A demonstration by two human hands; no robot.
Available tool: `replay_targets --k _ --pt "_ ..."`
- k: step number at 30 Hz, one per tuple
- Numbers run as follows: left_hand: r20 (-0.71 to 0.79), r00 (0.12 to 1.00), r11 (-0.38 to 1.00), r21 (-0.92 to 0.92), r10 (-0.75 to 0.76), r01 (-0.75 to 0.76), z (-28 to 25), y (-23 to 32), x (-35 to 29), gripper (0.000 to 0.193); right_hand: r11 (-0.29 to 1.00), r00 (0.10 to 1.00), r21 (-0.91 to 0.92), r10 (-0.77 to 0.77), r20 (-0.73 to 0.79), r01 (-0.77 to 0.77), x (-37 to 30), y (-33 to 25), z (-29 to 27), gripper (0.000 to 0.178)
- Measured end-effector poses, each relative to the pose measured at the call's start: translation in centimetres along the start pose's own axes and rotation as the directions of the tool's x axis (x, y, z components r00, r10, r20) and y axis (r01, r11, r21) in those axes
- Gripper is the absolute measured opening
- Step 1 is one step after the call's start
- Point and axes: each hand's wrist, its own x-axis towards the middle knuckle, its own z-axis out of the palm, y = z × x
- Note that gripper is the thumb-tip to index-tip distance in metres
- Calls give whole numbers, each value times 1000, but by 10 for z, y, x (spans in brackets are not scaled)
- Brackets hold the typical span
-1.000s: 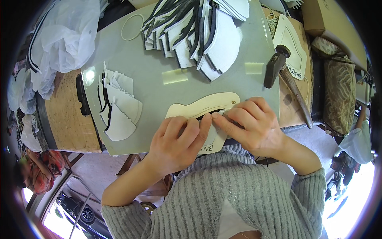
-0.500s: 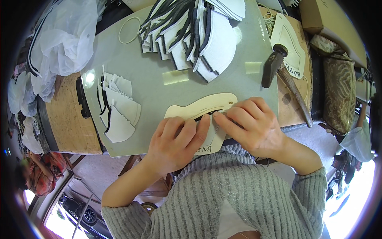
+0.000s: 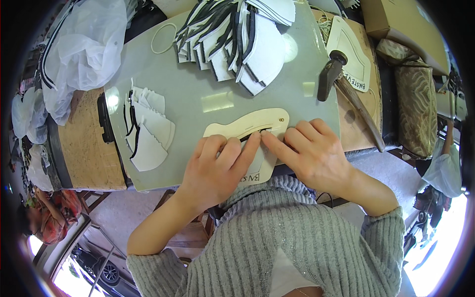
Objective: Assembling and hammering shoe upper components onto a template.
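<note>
A cream template (image 3: 267, 116) with a curved slot and two small brass holes lies at the near edge of the grey-green tabletop. In its slot runs a black strip (image 3: 246, 137), along the edge of a white piece (image 3: 256, 161) partly under my fingers. My left hand (image 3: 213, 163) is curled, its index fingertip pressed onto the strip. From the other side my right hand (image 3: 311, 153) meets it, index fingertip down on the strip and the other fingers bent. The two fingertips nearly touch. My thumbs are mostly hidden.
Black-edged white pieces (image 3: 264, 52) are heaped at the back, with a smaller stack (image 3: 148, 148) at left. A hammer (image 3: 358, 101) lies at right beside another cream template (image 3: 349, 54). Further right are a patterned bag (image 3: 415, 109) and a cardboard box (image 3: 405, 29). Another person (image 3: 54, 215) is at far left.
The whole view has shifted slightly, so the tabletop things appear further left and up. My right index fingertip has come closer to the left one along the black strip.
</note>
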Motion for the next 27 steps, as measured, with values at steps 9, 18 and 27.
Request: replay_targets --k 9,18,27 --pt "53 999 1000 -16 -3 4 -6 0 4 47 921 888 27 381 -258 -388 -15 49 -45 44" --pt "-12 1000 999 -45 16 -17 -3 -1 7 49 876 845 55 478 -241 -480 -37 77 -36 34" --pt "5 1000 997 -72 23 -23 -7 -2 6 48 960 968 134 236 81 -245 -3 9 -53 22"
